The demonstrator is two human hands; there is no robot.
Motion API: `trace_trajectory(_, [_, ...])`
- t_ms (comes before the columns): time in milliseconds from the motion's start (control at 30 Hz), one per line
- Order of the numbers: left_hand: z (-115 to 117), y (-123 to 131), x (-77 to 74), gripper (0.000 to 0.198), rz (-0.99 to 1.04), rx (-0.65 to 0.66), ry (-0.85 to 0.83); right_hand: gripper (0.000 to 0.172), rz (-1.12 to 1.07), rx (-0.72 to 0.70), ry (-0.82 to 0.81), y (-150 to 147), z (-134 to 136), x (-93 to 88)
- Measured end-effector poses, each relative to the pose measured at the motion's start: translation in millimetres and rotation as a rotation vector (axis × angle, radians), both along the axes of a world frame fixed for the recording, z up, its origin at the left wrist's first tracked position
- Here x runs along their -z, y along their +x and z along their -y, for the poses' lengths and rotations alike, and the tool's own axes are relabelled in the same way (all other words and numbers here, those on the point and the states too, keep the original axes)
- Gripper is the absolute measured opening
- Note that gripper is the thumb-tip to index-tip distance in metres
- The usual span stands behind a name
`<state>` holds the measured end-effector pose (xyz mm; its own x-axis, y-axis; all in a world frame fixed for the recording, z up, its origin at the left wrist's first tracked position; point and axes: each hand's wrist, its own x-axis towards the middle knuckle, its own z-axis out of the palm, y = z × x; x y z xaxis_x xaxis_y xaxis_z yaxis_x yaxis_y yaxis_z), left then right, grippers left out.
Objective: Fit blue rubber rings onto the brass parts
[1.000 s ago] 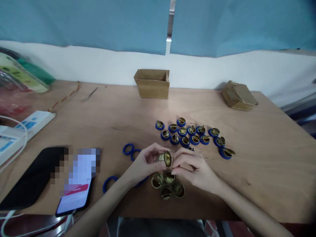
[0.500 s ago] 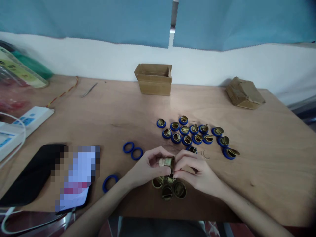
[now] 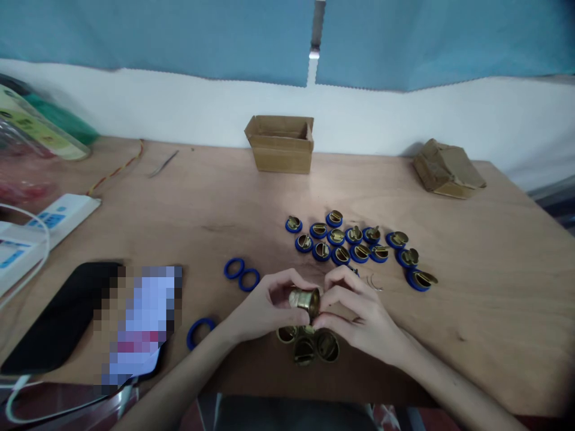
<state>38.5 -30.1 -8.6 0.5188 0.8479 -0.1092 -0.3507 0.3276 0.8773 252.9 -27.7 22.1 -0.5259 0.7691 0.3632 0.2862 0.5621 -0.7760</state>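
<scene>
My left hand (image 3: 265, 306) grips a small brass cap (image 3: 305, 299) on its side, fingers curled round it. My right hand (image 3: 354, 314) is closed at the cap's open end, fingertips pinched on it. Just below my hands lie several bare brass caps (image 3: 314, 347) on the wooden table (image 3: 179, 221). Beyond them sits a cluster of several brass caps fitted with blue rings (image 3: 354, 245). Loose blue rings (image 3: 241, 273) lie to the left, and another blue ring (image 3: 200, 331) sits by my left forearm.
An open cardboard box (image 3: 279, 143) stands at the back centre and a crumpled cardboard packet (image 3: 447, 169) at the back right. A black phone (image 3: 63, 314) and a second phone (image 3: 139, 323) lie front left. A white power strip (image 3: 40, 230) and tweezers (image 3: 162, 163) are further left.
The brass cap has turned in my fingers from facing me to lying on its side. My right fingertips have closed on its open end. The view shifted slightly.
</scene>
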Motion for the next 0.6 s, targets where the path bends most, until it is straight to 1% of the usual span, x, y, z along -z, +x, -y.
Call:
trace_trajectory(133, [1.4, -1.0, 0.3, 0.035, 0.019, 0.009, 0.014, 0.025, 0.096, -0.084, 0.031, 4.1, -0.6, -3.7])
trace_trajectory(267, [1.8, -3.2, 0.5, 0.036, 0.036, 0.033, 0.094, 0.027, 0.221, -0.123, 0.211, 6.9, 1.5, -9.8])
trace_trajectory(400, [2.2, -5.0, -3.0, 0.040, 0.032, 0.041, 0.220, 0.031, 0.267, -0.145, 0.361, 6.7, 4.1, -14.1])
trace_trajectory(500, [2.3, -5.2, -5.0, 0.040, 0.018, 0.021, 0.302, 0.035, 0.285, -0.162, 0.403, 5.7, 4.7, -16.3])
trace_trajectory(600, [2.2, -5.0, -5.7, 0.034, -0.033, -0.004, 0.356, 0.040, 0.296, -0.157, 0.430, 5.0, 4.8, -18.4])
